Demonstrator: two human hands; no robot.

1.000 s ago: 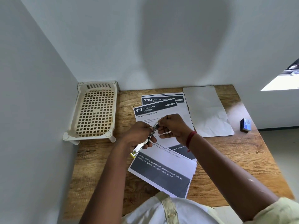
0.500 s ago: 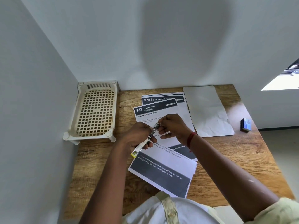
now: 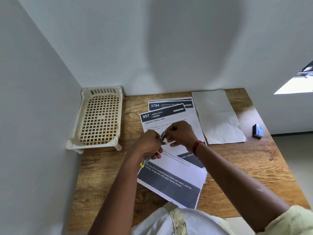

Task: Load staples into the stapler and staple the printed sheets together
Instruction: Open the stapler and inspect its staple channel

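L hand (image 3: 149, 145) grips stapler (image 3: 163, 135), held over sheets (image 3: 169, 181) mid desk (image 3: 254, 167). R hand (image 3: 181, 135) pinches its far end, fingers curled; staples too small to see. Risk: strip enters skewed and jams, or slips onto sheets.

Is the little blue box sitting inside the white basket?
No, the blue box lies on the wooden table at the right, far from the basket.

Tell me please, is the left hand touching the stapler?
Touching. The head view shows the left hand closed around the stapler. The stapler's yellow end sticks out below the fist, above the printed sheets.
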